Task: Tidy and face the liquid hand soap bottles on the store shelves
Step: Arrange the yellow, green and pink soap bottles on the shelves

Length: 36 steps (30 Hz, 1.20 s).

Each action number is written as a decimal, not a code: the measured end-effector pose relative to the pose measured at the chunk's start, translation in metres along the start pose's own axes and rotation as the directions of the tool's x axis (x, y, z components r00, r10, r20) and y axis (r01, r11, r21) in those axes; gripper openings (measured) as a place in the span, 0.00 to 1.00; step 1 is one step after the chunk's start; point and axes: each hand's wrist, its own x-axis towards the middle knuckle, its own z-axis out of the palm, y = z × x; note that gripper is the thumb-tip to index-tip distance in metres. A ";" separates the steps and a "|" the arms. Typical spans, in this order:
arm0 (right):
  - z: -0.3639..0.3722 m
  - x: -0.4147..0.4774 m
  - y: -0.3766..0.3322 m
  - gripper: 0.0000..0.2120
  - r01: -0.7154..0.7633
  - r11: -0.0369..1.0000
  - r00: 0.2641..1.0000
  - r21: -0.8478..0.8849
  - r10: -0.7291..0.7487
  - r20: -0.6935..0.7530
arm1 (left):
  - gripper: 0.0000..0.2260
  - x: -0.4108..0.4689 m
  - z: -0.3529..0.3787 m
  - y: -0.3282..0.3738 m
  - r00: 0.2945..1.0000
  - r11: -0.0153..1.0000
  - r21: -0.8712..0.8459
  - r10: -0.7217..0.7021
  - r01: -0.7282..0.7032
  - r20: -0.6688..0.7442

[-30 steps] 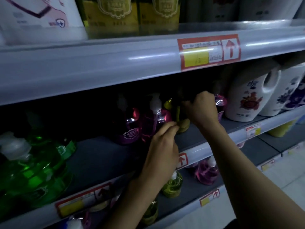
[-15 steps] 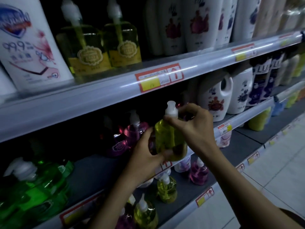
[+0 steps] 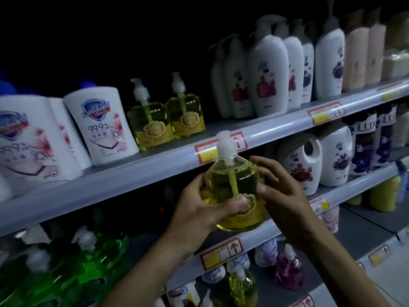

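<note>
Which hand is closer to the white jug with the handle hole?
Right. The right hand is just left of the white jug, fingers on the yellow soap bottle; the left hand grips the bottle's opposite side, farther left.

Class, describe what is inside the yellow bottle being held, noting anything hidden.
The yellow bottle holds yellow liquid and a pump tube running down through it. The thumb of the left hand covers the tube's lower end.
</note>
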 end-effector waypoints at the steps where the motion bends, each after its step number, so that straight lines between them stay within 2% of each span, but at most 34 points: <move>1: 0.001 0.001 -0.005 0.27 0.025 1.000 0.999 0.010 -0.025 0.024 | 0.25 0.001 0.000 0.011 1.000 1.000 0.013 0.028 -0.028 0.003; 5: 0.014 0.009 -0.029 0.30 0.201 0.978 0.979 -0.063 -0.203 -0.032 | 0.27 0.012 -0.002 0.050 0.989 0.976 0.162 0.144 -0.146 0.029; 8: 0.021 0.033 -0.046 0.26 0.341 0.920 0.932 -0.193 -0.357 -0.058 | 0.35 0.035 -0.008 0.074 0.973 0.915 0.341 0.231 -0.218 0.001; 10: 0.020 0.057 -0.054 0.24 0.364 0.892 0.916 -0.270 -0.395 -0.070 | 0.40 0.058 -0.012 0.087 0.960 0.856 0.462 0.277 -0.231 -0.033; 12: 0.017 0.085 -0.064 0.25 0.380 0.861 0.908 -0.337 -0.416 -0.039 | 0.39 0.084 -0.013 0.096 0.957 0.830 0.510 0.287 -0.225 -0.045; 17: -0.008 0.147 -0.065 0.30 0.288 0.799 0.950 -0.528 -0.309 0.050 | 0.25 0.147 -0.007 0.098 0.963 0.834 0.550 0.187 -0.051 -0.194; 20: -0.017 0.165 -0.058 0.33 0.197 0.815 0.978 -0.545 -0.199 0.056 | 0.20 0.166 0.003 0.090 0.951 0.749 0.659 0.145 0.075 -0.274; 23: -0.025 0.174 -0.050 0.36 0.128 0.763 0.992 -0.634 -0.097 0.083 | 0.20 0.167 0.012 0.086 0.957 0.641 0.750 0.081 0.162 -0.277; 24: -0.027 0.175 -0.048 0.36 0.124 0.744 0.992 -0.657 -0.086 0.091 | 0.19 0.165 0.012 0.086 0.958 0.587 0.794 0.104 0.157 -0.266; 27: -0.027 0.173 -0.049 0.35 0.150 0.644 0.989 -0.751 -0.103 0.109 | 0.07 0.151 0.001 0.084 0.939 0.421 0.906 0.293 0.043 -0.181; 29: -0.023 0.168 -0.051 0.35 0.196 0.487 0.980 -0.851 -0.130 0.151 | 0.09 0.140 -0.017 0.080 0.909 0.239 0.971 0.400 0.019 -0.117; 31: -0.016 0.168 -0.051 0.36 0.225 0.335 0.974 -0.915 -0.106 0.201 | 0.18 0.133 -0.038 0.077 0.918 0.119 0.991 0.385 0.055 -0.097; 33: -0.009 0.175 -0.051 0.36 0.224 0.269 0.975 -0.937 -0.053 0.218 | 0.23 0.131 -0.052 0.074 0.944 0.129 0.989 0.312 0.071 -0.108; 36: -0.007 0.187 -0.048 0.34 0.208 0.279 0.977 -0.938 -0.011 0.213 | 0.22 0.135 -0.051 0.077 0.957 0.176 0.983 0.271 0.057 -0.104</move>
